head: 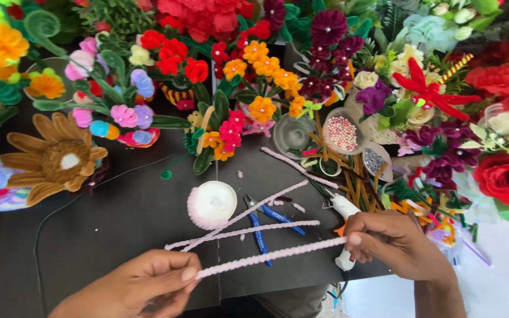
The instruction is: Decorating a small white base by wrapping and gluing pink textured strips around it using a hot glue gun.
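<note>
Dark and crowded at its far edge, the worktop (119,229) carries a bank of handmade flowers in red, orange, purple, pink and cream. Between my two hands I hold a pale pink pipe cleaner (272,255), fuzzy and thin, stretched nearly straight and sloping slightly up toward the right, low over the near part of the worktop. My left hand (139,288) pinches its left end between thumb and fingertips; my right hand (393,241) pinches the other end the same way, fingers curled in.

Two more pink pipe cleaners (243,227) lie crossed on the worktop just beyond it, over a pair of blue-handled pliers (263,224). Beside them sits a round white lid (212,203) with pink fuzz along its left rim. A white glue gun (344,227) lies partly under my right hand, so only its nozzle end and the foot of its handle show. Further back stand a cup of small pink beads (343,132) and a bundle of brown stems (357,182).

My left wrist is cut off by the lower edge, and the flowers run out of view on three sides.
</note>
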